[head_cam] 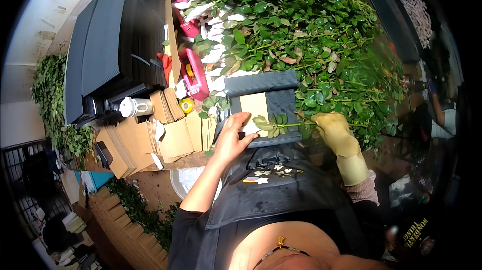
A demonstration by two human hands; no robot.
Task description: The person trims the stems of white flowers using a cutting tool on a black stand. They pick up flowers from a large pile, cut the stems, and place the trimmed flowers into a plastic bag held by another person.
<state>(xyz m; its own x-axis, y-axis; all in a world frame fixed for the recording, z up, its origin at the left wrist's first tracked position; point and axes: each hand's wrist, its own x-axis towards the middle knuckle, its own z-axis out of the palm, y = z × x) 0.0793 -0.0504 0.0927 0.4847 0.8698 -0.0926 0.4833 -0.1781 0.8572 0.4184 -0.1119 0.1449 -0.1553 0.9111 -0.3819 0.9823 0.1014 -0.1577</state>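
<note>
My left hand, bare, rests at the left side of a black corrugated board, its thumb and fingers apart. A tan cardboard piece lies on this board. Between thumb and fingers is a bright white patch, too overexposed to name. My right hand wears a yellow rubber glove and grips a leafy cut stem. The stem reaches left across the board, its leaves over the cardboard. Beyond the board lies a large heap of leafy stems, many with white-wrapped heads pointing left.
Left are stacked black corrugated boards, a white lidded mug, folded cardboard pieces, a pink tape dispenser and a yellow tape roll. A white tub stands below the table edge. Another person's arm shows far right.
</note>
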